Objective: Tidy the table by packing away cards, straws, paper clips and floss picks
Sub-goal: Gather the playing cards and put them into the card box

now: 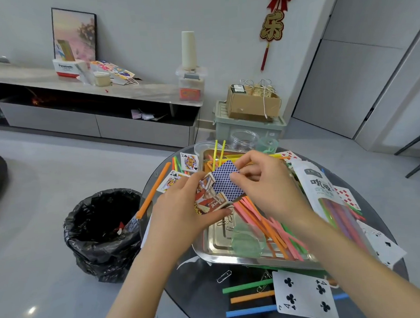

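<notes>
In the middle of the frame, the grip of the left hand (180, 209) held the small red card box (210, 199) and the right hand (266, 180) pinched the blue-backed cards (226, 180), best slid in straight.

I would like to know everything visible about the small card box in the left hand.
The card box is a small cardboard carton printed red, orange and white with a figure on it. The left hand grips it, tilted, above the metal tray. A stack of blue-backed cards, pinched by the right hand, sticks partly out of its open end.
</notes>
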`<state>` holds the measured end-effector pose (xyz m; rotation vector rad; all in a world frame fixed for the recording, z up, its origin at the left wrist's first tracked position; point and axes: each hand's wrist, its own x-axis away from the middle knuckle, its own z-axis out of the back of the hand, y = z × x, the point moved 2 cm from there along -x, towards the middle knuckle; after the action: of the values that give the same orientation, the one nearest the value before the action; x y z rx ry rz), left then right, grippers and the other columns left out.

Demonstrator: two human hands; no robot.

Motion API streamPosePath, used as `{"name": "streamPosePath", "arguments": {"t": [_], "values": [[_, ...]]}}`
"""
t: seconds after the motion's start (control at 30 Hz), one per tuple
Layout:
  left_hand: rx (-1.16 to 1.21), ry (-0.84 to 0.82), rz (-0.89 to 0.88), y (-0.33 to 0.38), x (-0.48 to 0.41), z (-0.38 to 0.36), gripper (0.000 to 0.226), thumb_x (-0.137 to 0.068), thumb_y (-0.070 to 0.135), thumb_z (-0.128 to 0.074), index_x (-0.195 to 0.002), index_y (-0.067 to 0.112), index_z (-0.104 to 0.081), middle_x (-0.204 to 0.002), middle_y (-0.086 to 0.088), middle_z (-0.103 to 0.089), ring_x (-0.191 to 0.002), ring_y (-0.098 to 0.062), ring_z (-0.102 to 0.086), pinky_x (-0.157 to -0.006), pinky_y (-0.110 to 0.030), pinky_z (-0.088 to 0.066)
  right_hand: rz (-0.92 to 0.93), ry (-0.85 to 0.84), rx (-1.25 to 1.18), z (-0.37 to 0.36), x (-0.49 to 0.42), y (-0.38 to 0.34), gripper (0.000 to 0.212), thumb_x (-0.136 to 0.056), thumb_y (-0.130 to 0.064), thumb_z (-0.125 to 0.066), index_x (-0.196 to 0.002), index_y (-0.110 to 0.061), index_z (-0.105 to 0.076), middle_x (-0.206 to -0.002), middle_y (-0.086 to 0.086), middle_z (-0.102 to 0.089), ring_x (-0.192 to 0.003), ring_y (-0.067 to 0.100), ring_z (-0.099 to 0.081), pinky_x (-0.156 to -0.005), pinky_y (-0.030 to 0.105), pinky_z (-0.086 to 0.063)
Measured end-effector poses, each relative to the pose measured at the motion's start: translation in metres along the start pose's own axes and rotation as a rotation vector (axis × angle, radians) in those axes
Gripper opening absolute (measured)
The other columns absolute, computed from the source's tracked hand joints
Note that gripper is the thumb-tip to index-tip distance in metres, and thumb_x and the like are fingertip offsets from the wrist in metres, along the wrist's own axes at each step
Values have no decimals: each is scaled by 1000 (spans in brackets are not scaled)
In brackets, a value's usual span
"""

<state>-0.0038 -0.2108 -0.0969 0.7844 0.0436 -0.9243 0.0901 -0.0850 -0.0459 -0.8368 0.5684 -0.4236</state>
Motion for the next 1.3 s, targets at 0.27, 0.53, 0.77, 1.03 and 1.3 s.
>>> {"name": "streamPosePath", "arguments": {"t": [0.27,0.53,0.77,1.03,1.3], "values": [[142,-51,45,-13,-5,4,77,-62,57,-77,-130,36,-47,-109,20,-56,-94,3,-51,-70,-1,-37,14,-26,-151,57,-25,-5,36,-80,11,-65,-68,-22,-69,-88,-1,-72,-89,9,-68,-76,24,-56],[281,-67,54,-5,-4,4,71,-61,54,-78,-124,38,-49,-101,28,-56,-94,9,-56,-76,-9,-45,75,-53,-65,39,-8,1,30,-86,7,-61,-71,-18,-69,-76,-11,-72,-82,3,-70,-59,14,-53],[321,-62,75,-8,-2,6,71,-62,49,-80,-125,36,-49,-100,30,-55,-87,19,-51,-70,1,-41,56,-66,-74,45,-14,3,31,-85,7,-62,-68,-18,-69,-73,-8,-72,-80,6,-71,-63,15,-54],[316,-86,29,-5,0,4,70,-60,48,-82,-122,41,-47,-99,35,-49,-93,21,-49,-71,-1,-42,182,6,80,35,-13,-5,35,-84,5,-62,-73,-28,-69,-79,-18,-69,-81,-2,-68,-69,15,-55],[345,-18,40,-5,-2,2,73,-52,65,-68,-118,43,-48,-94,34,-53,-91,14,-55,-75,-5,-45,353,12,287,-4,14,3,40,-87,5,-53,-120,-13,-65,-111,-8,-67,-103,-18,-49,-87,-3,-36]]}}
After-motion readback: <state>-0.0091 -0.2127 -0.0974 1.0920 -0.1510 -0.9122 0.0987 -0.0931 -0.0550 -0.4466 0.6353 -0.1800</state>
